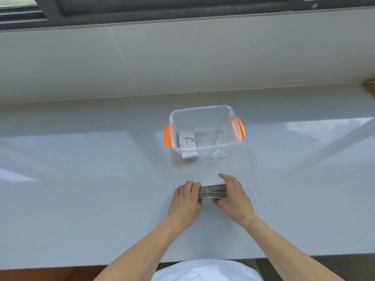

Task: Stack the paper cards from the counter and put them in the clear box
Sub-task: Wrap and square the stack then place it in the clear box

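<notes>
A stack of paper cards [212, 191] stands on edge on the pale counter [81, 189], its striped edges facing me. My left hand [186, 199] presses against the stack's left end and my right hand [233, 195] against its right end, so both hands grip the stack between them. Behind the stack sits the clear box [203, 116] with orange latches [166, 136]. Inside the box, at its left side, lies a small pile of cards [187, 141]; the top one reads "love".
A tiled wall and a dark window frame [182, 9] rise behind the counter. A brown object [370, 86] shows at the far right edge. The counter's front edge runs just below my forearms, above my white garment [205, 270].
</notes>
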The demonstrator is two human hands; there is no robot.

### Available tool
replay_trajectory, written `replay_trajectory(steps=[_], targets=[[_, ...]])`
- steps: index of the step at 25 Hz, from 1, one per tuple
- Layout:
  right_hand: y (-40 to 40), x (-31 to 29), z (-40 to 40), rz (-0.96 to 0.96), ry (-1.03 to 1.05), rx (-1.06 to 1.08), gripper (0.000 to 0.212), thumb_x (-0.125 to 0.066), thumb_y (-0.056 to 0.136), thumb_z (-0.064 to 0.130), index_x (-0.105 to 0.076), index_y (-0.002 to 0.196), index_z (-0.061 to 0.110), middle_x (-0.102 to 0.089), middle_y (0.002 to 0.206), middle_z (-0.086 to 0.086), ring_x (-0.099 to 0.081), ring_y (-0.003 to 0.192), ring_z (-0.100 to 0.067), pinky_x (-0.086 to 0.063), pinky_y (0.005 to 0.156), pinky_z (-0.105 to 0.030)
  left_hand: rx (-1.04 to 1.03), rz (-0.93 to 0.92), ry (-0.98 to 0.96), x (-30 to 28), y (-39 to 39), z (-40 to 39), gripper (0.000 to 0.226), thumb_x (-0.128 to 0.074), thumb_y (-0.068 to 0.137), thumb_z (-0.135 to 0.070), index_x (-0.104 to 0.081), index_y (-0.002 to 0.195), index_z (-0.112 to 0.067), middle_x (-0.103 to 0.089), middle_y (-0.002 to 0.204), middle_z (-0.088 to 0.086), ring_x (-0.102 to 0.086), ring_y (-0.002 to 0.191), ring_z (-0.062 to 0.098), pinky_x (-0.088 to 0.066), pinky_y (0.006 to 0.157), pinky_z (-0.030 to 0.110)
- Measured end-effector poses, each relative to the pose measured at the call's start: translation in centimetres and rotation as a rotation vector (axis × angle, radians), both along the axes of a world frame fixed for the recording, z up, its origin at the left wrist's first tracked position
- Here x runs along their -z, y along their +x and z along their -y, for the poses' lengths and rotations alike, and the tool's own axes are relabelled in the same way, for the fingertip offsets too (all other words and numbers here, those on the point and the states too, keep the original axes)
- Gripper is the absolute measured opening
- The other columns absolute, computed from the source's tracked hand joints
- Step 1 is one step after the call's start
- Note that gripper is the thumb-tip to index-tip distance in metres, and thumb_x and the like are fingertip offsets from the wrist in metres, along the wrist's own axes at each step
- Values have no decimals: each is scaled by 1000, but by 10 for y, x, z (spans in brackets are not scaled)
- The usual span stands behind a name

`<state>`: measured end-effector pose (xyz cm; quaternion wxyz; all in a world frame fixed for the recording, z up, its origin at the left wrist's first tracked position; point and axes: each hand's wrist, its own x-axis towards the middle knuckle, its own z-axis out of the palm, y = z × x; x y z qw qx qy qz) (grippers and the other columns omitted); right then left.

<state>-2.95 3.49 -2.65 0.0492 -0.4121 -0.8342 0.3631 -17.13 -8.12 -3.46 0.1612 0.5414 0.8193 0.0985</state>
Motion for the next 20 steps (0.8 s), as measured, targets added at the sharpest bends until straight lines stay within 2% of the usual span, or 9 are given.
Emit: replay_trajectory(steps=[2,4,6,9,11,15,18,20], targets=[[22,-1,-7,-69,-143,139,98,-76,73,19,-16,150,31,-23,149,18,-14,142,-1,-21,111,-25,11,-37,-22,2,0,-1,41,-52,86,-21,-45,126,-16,-51,115,5,-55,100,26,-38,102,39],[38,-2,-7,-199,-303,300,106,-73,75,7,-4,151,35,-12,154,21,-7,144,0,-13,116,-28,11,-40,-61,2,-2,-1,41,-47,89,-24,-40,129,-18,-47,120,3,-51,106,24,-31,108,40],[35,-8,4,-345,-469,446,101,-64,80,-4,-3,152,33,-9,156,20,-10,145,-4,-12,119,-32,9,-45,-75,3,-2,-3,41,-45,90,-25,-38,130,-19,-45,121,2,-50,109,23,-28,110,41],[12,-10,32,-455,-645,430,87,-54,79,-8,-16,152,22,-20,160,6,-21,144,-9,-16,120,-34,-6,-27,-84,2,-2,-4,40,-44,91,-24,-38,131,-19,-44,124,3,-48,113,22,-26,111,41],[7,-11,35,-482,-687,448,82,-49,81,-15,-21,151,19,-26,158,0,-27,143,-12,-20,120,-37,-18,-12,-100,1,-4,-4,40,-44,92,-23,-37,131,-18,-43,125,4,-47,115,22,-25,112,43],[10,-11,30,-470,-585,569,89,-54,85,-7,-7,153,28,-12,159,13,-15,144,-5,-15,118,-32,-28,10,-107,-2,-3,-5,40,-43,93,-22,-35,132,-18,-41,126,4,-46,117,23,-22,114,45],[2,-6,47,-410,-631,461,92,-55,80,-10,-11,151,29,-26,155,8,-28,137,-5,-24,108,-24,-35,10,-112,-2,-2,-3,40,-43,94,-22,-35,132,-18,-40,127,4,-46,117,22,-21,114,46],[2,-2,51,-383,-643,403,94,-58,78,-9,-13,150,32,-32,152,6,-33,134,-6,-27,107,-24,-37,14,-123,-3,-3,-3,39,-43,94,-22,-34,132,-19,-40,127,4,-46,119,22,-19,116,47]])
